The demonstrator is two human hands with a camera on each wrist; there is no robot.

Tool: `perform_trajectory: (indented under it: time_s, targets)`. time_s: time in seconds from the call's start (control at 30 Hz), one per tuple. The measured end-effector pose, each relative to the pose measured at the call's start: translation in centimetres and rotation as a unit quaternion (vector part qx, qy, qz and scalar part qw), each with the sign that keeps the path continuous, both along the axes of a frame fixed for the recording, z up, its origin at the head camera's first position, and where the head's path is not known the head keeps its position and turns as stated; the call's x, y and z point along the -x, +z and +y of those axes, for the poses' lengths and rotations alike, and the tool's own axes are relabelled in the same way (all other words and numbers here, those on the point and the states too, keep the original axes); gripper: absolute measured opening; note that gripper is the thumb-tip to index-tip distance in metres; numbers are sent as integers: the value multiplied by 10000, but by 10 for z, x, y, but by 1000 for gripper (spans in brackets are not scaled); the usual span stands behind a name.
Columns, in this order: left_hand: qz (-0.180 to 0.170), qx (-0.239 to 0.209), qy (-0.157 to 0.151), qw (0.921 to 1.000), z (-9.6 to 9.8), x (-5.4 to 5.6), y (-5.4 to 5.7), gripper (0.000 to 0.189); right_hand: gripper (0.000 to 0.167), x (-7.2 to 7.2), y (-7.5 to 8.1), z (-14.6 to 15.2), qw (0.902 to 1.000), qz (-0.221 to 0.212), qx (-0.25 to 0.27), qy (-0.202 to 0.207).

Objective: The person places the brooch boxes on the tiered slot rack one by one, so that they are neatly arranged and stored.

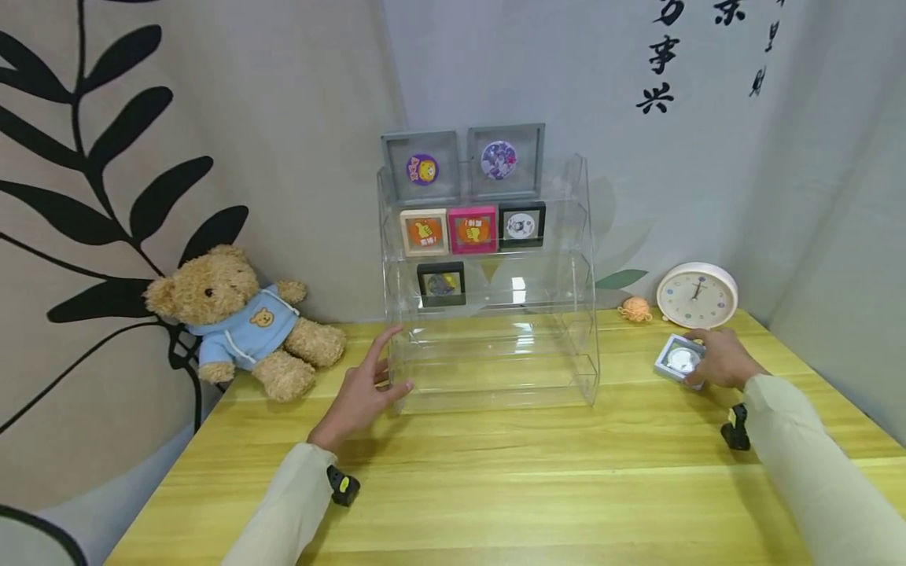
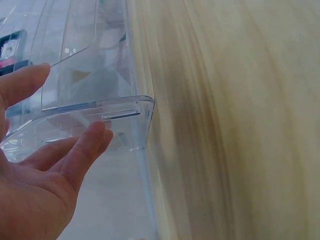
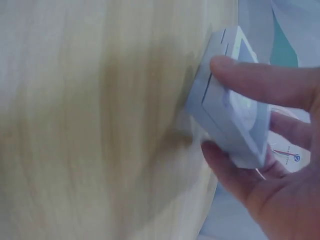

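Note:
A clear acrylic tiered stand (image 1: 488, 397) stands mid-table, bearing several small display frames. My left hand (image 1: 361, 393) is at its lower left side, fingers extended and spread. In the left wrist view, the fingertips (image 2: 97, 130) are at the stand's clear side panel (image 2: 120, 105). At the right, my right hand (image 1: 725, 360) pinches a small white display frame (image 1: 672, 355) by its edges. This frame holds a round silvery-white disc. Seen from the right wrist, the white frame (image 3: 227, 105) is tilted between the fingers, close to the table.
Two grey frames (image 1: 463, 189) top the stand; cream, pink and black frames (image 1: 473, 250) fill the tier below, with another black frame (image 1: 442, 300) lower. Behind my right hand are a round white clock (image 1: 697, 295) and an orange knitted ornament (image 1: 635, 309). A teddy bear (image 1: 248, 334) sits left.

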State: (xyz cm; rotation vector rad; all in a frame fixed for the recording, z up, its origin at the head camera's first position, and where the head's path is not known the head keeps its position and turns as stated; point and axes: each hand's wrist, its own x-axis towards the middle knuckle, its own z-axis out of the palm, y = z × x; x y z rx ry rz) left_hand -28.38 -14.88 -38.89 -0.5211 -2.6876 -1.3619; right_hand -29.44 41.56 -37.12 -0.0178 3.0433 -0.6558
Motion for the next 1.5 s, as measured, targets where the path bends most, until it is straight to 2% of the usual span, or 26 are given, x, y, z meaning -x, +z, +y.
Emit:
perform_trajectory:
  time_s: [0.3, 0.43, 0.53, 0.73, 0.93, 1.13, 1.27, 1.5]
  targets:
    - [42, -11, -22, 10000, -1, -1, -1, 88, 94, -1, -6, 6, 9993, 366, 85, 12]
    - [67, -16, -25, 10000, -1, 0, 0, 88, 97, -3, -8, 8, 9987, 398, 324, 27]
    - [58, -12, -15, 10000, -1, 0, -1, 87, 96, -5, -8, 6, 9968, 245, 759, 22]
    - [37, 1, -13, 10000, -1, 0, -1, 86, 91, -10, -4, 0, 9835, -101, 1804, -27]
    - [26, -25, -11, 10000, 0, 0, -1, 89, 83, -13, -4, -5, 9748, 184, 2198, 340]
    - [-42, -61, 7, 10000, 1, 0, -3, 90, 79, -17, 0, -10, 9543, 420, 2862, 744]
    - [-3, -39, 1, 10000, 1, -1, -3, 89, 77, -18, 8, -16, 9470, 638, 3014, 909]
    - [-1, -38, 0, 10000, 0, -1, 0, 90, 74, -20, 28, -30, 9458, 1052, 2876, 1078]
